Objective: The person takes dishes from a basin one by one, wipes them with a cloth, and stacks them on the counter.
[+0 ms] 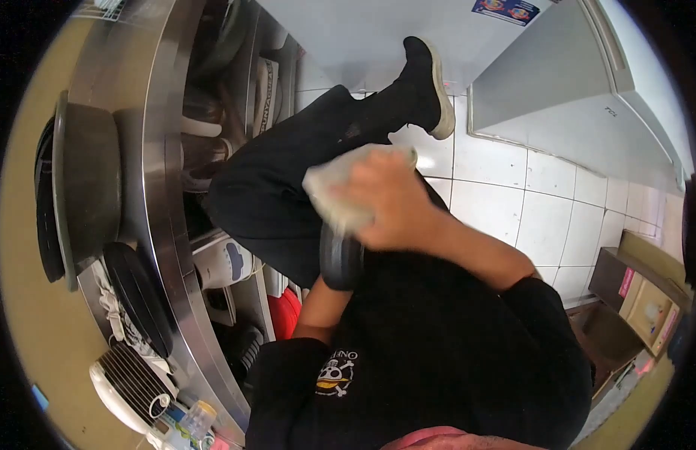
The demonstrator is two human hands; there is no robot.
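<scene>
My right hand (385,196), blurred by motion, is wrapped round a pale cloth (333,184) above my bent leg. The cloth rests against the top end of a dark, rounded object (341,259), which I cannot identify. My left forearm reaches up from below to that dark object, and the object and cloth hide my left hand.
A steel counter (157,187) with cluttered shelves runs down the left, holding a large dark basin (93,187). A grey-white appliance (565,90) stands at upper right on the tiled floor (505,202). A red round item (284,313) sits on a low shelf.
</scene>
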